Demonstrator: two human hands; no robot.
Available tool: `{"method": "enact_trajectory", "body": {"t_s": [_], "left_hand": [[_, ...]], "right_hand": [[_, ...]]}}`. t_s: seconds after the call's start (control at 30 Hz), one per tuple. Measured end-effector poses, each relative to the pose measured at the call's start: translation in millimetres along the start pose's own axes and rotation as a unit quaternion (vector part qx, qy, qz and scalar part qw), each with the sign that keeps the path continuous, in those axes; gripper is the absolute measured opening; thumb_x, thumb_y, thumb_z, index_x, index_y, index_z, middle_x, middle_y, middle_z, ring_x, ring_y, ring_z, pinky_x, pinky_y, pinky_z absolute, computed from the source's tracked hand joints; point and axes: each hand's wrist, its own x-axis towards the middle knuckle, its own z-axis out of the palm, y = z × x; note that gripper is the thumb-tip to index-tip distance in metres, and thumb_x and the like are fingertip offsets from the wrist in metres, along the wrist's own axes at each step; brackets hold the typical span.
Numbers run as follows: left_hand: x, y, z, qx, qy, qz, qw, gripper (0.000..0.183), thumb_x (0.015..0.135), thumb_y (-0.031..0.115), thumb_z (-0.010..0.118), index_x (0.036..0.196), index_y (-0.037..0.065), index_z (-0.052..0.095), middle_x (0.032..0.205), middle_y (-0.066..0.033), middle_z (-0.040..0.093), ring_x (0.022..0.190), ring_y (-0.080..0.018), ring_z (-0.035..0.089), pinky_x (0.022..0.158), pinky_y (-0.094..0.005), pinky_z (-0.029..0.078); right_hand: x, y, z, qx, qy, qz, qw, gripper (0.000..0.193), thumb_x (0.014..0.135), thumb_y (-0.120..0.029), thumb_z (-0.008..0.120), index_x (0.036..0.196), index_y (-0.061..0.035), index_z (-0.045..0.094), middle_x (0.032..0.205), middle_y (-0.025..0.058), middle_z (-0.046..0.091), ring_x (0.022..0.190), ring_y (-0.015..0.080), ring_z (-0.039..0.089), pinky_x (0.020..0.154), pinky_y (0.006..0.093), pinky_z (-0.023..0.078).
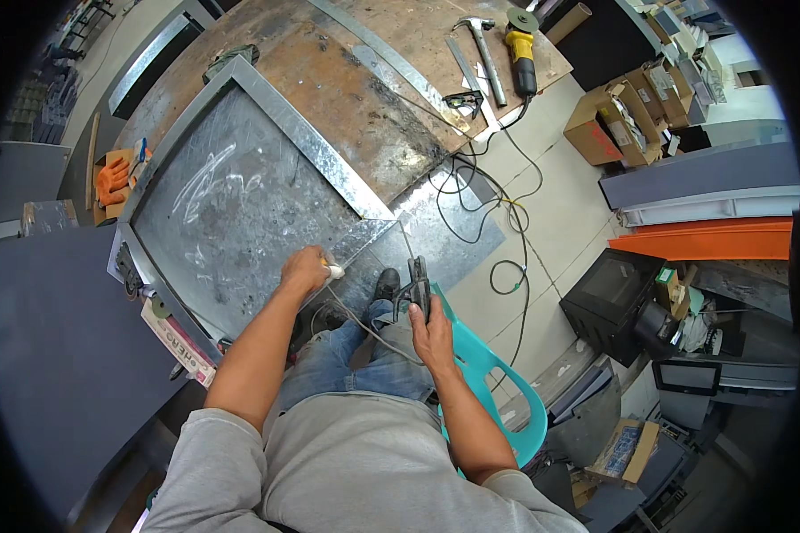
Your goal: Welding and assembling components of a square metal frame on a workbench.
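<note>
My right hand grips a black welding electrode holder. A thin electrode points up from it toward the near right corner of a metal frame. My left hand is closed at the frame's near edge, on a small whitish thing whose kind I cannot make out. The frame is of shiny galvanized tube and surrounds a dark grey metal surface with chalk-like scribbles. A grey cable hangs across my legs below my hands.
A worn workbench bears a hammer, a yellow angle grinder and a long metal strip. Black cables loop over the floor tiles. A teal plastic chair is under me. Orange gloves lie at the left.
</note>
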Motion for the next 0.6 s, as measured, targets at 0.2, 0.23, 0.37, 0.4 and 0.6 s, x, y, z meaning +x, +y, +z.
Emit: {"method": "enact_trajectory", "body": {"t_s": [0.2, 0.23, 0.37, 0.4, 0.6], "left_hand": [[0.4, -0.8, 0.3, 0.003, 0.005, 0.008, 1.000, 0.033, 0.075, 0.020, 0.070, 0.107, 0.010, 0.069, 0.110, -0.0176, 0.069, 0.106, -0.0357, 0.064, 0.089, -0.0444, 0.050], [0.5, -1.0, 0.3, 0.003, 0.002, 0.008, 1.000, 0.033, 0.075, 0.020, 0.070, 0.107, 0.010, 0.069, 0.110, -0.0176, 0.069, 0.106, -0.0357, 0.064, 0.089, -0.0444, 0.050], [0.5, -0.1, -0.5, 0.004, 0.002, 0.010, 1.000, 0.034, 0.075, 0.021, 0.070, 0.107, 0.009, 0.068, 0.110, -0.0178, 0.068, 0.106, -0.0361, 0.064, 0.089, -0.0446, 0.050], [0.5, 0.1, -0.8, 0.009, 0.001, 0.009, 1.000, 0.034, 0.075, 0.021, 0.070, 0.108, 0.009, 0.068, 0.111, -0.0179, 0.068, 0.106, -0.0361, 0.064, 0.089, -0.0446, 0.050], [3.0, -5.2, 3.9, 0.005, 0.023, 0.041, 0.999, 0.034, 0.074, 0.024, 0.072, 0.105, 0.009, 0.067, 0.106, -0.0160, 0.069, 0.100, -0.0355, 0.065, 0.084, -0.0448, 0.052]], "right_hand": [[0.9, 1.6, 2.8, 0.010, -0.002, 0.001, 1.000, 0.035, 0.098, -0.034, 0.056, 0.108, -0.0009, 0.052, 0.074, 0.0190, 0.064, 0.069, 0.0382, 0.065, 0.061, 0.0452, 0.047], [0.7, 1.9, 3.2, 0.009, 0.003, -0.006, 1.000, 0.035, 0.098, -0.034, 0.056, 0.108, -0.0007, 0.052, 0.074, 0.0190, 0.064, 0.069, 0.0380, 0.065, 0.061, 0.0450, 0.047], [-0.4, 1.5, 2.7, 0.006, -0.002, -0.005, 1.000, 0.034, 0.098, -0.033, 0.056, 0.108, -0.0005, 0.052, 0.074, 0.0189, 0.064, 0.069, 0.0374, 0.065, 0.061, 0.0450, 0.047], [-0.3, 0.9, 2.8, 0.001, 0.002, -0.013, 1.000, 0.034, 0.098, -0.032, 0.056, 0.109, -0.0003, 0.053, 0.074, 0.0190, 0.064, 0.069, 0.0375, 0.065, 0.061, 0.0452, 0.047], [-0.4, 2.4, 3.4, 0.010, -0.002, -0.007, 1.000, 0.035, 0.098, -0.033, 0.056, 0.110, -0.0005, 0.053, 0.072, 0.0193, 0.063, 0.066, 0.0376, 0.064, 0.060, 0.0451, 0.046]]}}
